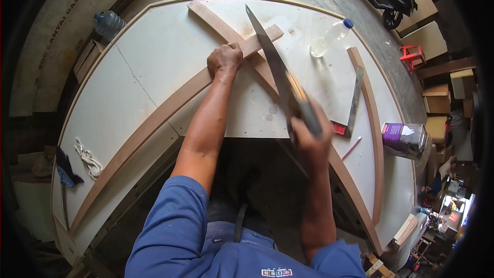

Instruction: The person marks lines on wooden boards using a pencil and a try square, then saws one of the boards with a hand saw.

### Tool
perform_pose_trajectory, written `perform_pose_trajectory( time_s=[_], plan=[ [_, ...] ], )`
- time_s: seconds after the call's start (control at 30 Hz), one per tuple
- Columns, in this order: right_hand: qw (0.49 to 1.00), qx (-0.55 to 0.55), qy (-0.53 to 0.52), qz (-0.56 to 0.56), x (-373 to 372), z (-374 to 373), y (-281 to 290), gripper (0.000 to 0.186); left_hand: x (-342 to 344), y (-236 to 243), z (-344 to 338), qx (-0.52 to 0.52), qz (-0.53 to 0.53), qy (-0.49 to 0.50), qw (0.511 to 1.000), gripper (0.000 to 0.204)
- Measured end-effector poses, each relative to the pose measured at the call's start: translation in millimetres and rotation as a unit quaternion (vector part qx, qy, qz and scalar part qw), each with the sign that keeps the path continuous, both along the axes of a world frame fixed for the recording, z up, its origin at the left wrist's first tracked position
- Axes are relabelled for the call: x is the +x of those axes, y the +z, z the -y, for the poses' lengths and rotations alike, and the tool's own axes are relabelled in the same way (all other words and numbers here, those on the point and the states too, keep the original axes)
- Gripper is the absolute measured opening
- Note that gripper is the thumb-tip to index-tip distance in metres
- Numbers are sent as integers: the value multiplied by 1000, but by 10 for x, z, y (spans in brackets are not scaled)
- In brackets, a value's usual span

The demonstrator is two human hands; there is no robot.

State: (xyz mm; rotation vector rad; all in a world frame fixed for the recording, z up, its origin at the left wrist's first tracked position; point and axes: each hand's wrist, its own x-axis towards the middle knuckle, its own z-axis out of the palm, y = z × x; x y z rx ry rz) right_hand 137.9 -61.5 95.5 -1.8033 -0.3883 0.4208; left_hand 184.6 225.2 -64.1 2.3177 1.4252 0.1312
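My left hand (225, 57) is closed around a long wooden board (170, 107) close to its far end, pressing it on the white tabletop (139, 46). This board lies across a second wooden board (210, 19), and the two cross just beyond my hand. In my right hand (312, 127), slightly blurred, is the handle of a handsaw (272, 59). Its blade slants up and left across the top board's end, right of my left hand. Whether the teeth are in the wood, I cannot tell. The saw's lower part is partly hidden by my right hand.
On the right lie a third board (375, 149), a try square (355, 98) with a red handle, and a pencil (352, 147). A clear bottle (329, 39) and a purple can (401, 136) are there too. White rope (88, 159) and a brush (67, 169) are at left.
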Motion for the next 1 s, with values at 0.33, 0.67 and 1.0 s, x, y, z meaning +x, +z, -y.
perform_pose_trajectory(
  time_s=[0.33, 0.67, 1.0],
  plan=[
    [1000, 24, -1, -2, 248, -318, -352, 51, 15, -22, -17, -13, 6, -5, 1000, 62],
    [999, -32, -21, 3, -709, 909, -123, 57, 15, -15, -34, -25, 5, -4, 1000, 64],
    [997, 75, -9, -29, 142, -67, -805, 52, -34, -5, 41, 5, -17, -14, 1000, 60]
  ],
)
